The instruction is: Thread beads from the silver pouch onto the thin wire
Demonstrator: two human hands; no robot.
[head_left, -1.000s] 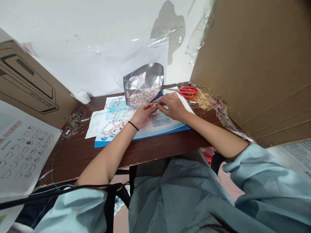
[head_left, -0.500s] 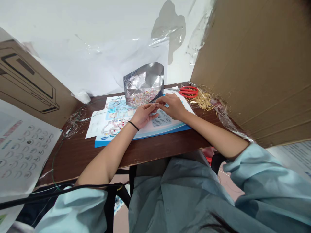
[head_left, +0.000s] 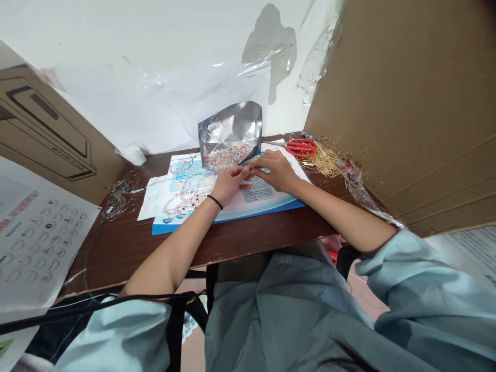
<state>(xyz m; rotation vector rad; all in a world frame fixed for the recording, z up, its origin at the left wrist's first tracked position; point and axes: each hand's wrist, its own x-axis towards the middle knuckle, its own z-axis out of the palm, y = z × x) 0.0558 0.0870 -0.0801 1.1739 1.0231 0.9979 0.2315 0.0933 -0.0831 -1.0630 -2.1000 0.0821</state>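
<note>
So what takes up most of the view?

Cardboard, mainly. A big cardboard panel [head_left: 391,108] walls off the right side, white plastic sheeting [head_left: 127,103] hangs behind, and a printed carton [head_left: 50,139] leans in on the left, partly covered by a bead chart [head_left: 42,243].

And on the dark wooden desk [head_left: 248,253]?

A blue-edged instruction board [head_left: 271,200] lies in the middle, with a silver foil pouch of mixed beads [head_left: 230,135] propped at its far edge. Red-handled scissors [head_left: 301,148] and a heap of gold pins [head_left: 324,161] sit to the right of it, and a tangle of wire with white beads [head_left: 122,194] sits to the left.

Where are the hands?

Both are over the board, just in front of the pouch. The left hand [head_left: 229,185] and right hand [head_left: 273,171] are close together, fingertips pinched and meeting, but whatever they hold is too small to make out.

Anything in the way?

A black strap [head_left: 77,308] crosses low over the left sleeve [head_left: 116,336], and the hands cover part of the board.
</note>
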